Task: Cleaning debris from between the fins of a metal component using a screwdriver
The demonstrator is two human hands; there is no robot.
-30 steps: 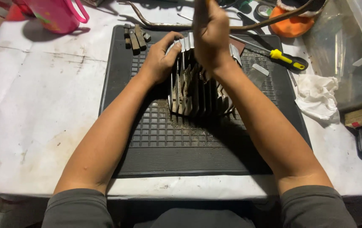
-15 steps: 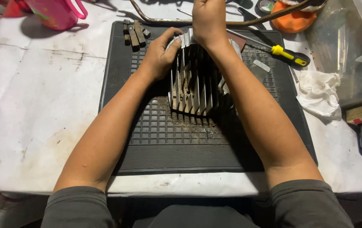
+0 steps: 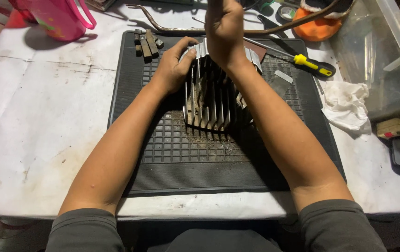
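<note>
The left hand (image 3: pixel 174 67) is curled around the upper left edge of a grey finned metal engine cylinder (image 3: pixel 211 100), fingers wrapped over the fin tips and thumb pressed against its side, so it grips the part firmly. The right hand (image 3: pixel 224 30) is closed into a fist just above the cylinder's top at twelve o'clock, held upright; whatever it may clasp is hidden inside the fingers, so I cannot tell what it holds. The cylinder stands on its fins near the middle of a black ribbed rubber mat (image 3: pixel 209 163), with gritty debris scattered beneath it. At ten o'clock from the cylinder a few small dark metal blocks (image 3: pixel 146 43) lie on the mat's corner. At two o'clock a screwdriver with a yellow and black handle (image 3: pixel 313 65) rests on the mat, and a crumpled white rag (image 3: pixel 347 105) lies at three o'clock on the white paper-covered tabletop (image 3: pixel 37 121). A pink plastic jug (image 3: pixel 55 18) sits far off at ten o'clock, an orange round object (image 3: pixel 319 25) at one o'clock.
</note>
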